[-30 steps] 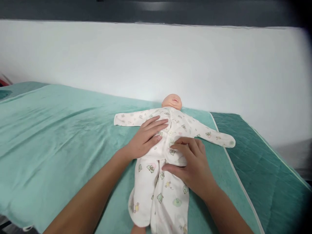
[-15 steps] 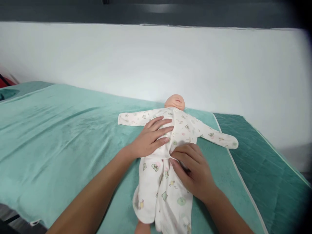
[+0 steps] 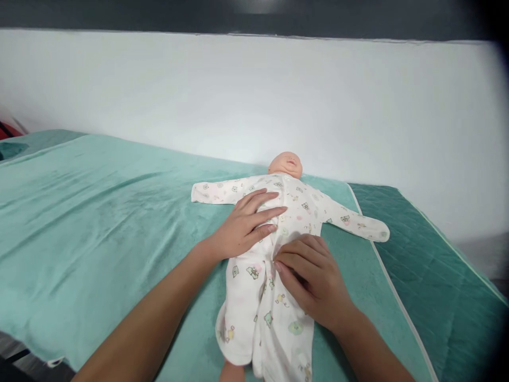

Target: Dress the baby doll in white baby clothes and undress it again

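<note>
A baby doll (image 3: 287,164) lies on its back, dressed in a white printed baby romper (image 3: 268,318) with both sleeves stretched out to the sides. My left hand (image 3: 250,225) rests flat on the chest of the romper, fingers spread. At the waist, my right hand (image 3: 312,278) pinches the edge of the romper's front opening between thumb and fingers. The cloth between those fingertips is mostly hidden. Below, the front of the legs hangs apart in a fold, and part of one bare doll leg (image 3: 233,371) shows at the bottom.
A light green blanket (image 3: 99,212) with soft creases lies under the doll. To the right is a darker green quilted cover (image 3: 429,254). A white wall (image 3: 199,95) rises close behind the doll's head. Something red (image 3: 10,131) shows at the far left edge.
My right hand has shifted slightly left along the waist, still pinching the cloth edge. My left hand stays on the chest, almost unmoved. The view has tilted a little.
</note>
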{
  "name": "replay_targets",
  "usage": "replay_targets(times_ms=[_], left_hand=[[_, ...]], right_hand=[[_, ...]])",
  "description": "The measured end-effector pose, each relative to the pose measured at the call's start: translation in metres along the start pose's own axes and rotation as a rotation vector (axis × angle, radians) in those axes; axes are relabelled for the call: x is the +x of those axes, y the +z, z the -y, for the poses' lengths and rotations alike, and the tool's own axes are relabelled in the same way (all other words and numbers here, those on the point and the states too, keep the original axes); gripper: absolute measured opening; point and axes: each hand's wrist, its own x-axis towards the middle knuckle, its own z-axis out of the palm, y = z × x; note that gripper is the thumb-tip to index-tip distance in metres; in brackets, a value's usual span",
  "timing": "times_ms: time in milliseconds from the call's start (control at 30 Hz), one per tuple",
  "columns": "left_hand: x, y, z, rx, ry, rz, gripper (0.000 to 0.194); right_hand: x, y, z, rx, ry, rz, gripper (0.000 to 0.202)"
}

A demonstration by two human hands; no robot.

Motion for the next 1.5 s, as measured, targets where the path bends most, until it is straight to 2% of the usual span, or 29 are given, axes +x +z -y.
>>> replay_targets(times_ms=[133,233,367,467,567,733,900,1033,1200,1300,1400,1500], left_hand=[[0.000,0.000,0.000,-0.050,-0.013,-0.037,0.039],[-0.003,0.002,0.003,-0.097,-0.037,-0.108,0.034],[-0.010,0.005,0.009,-0.123,-0.156,-0.264,0.030],[-0.013,0.006,0.013,-0.127,-0.224,-0.347,0.027],[-0.015,0.005,0.014,-0.147,-0.244,-0.392,0.027],[-0.036,0.003,0.002,-0.143,-0.343,-0.366,0.030],[-0.079,0.003,-0.025,-0.135,-0.491,-0.250,0.030],[-0.099,0.004,-0.041,-0.122,-0.518,-0.199,0.030],[-0.097,0.006,-0.042,-0.032,-0.559,-0.178,0.028],[-0.090,0.007,-0.044,0.036,-0.604,-0.156,0.027],[-0.083,0.011,-0.052,0.094,-0.656,-0.172,0.026],[-0.077,0.018,-0.060,0.066,-0.670,-0.223,0.024]], right_hand=[[-0.002,-0.003,0.001,0.078,-0.018,0.005,0.014],[-0.009,-0.006,0.001,0.229,0.008,-0.037,0.018],[-0.021,-0.006,-0.004,0.435,0.179,-0.203,0.018],[-0.024,-0.004,-0.012,0.423,0.289,-0.322,0.016],[-0.023,-0.003,-0.021,0.348,0.372,-0.371,0.013],[-0.034,-0.003,-0.023,0.322,0.429,-0.360,0.010],[-0.061,-0.005,-0.006,0.261,0.437,-0.241,0.010],[-0.077,-0.006,0.005,0.229,0.449,-0.192,0.014],[-0.088,0.003,0.007,-0.052,0.564,-0.275,0.027],[-0.086,0.008,0.003,-0.172,0.597,-0.266,0.026],[-0.078,0.006,0.000,-0.156,0.604,-0.222,0.012],[-0.071,-0.001,0.001,-0.069,0.613,-0.264,0.013]])
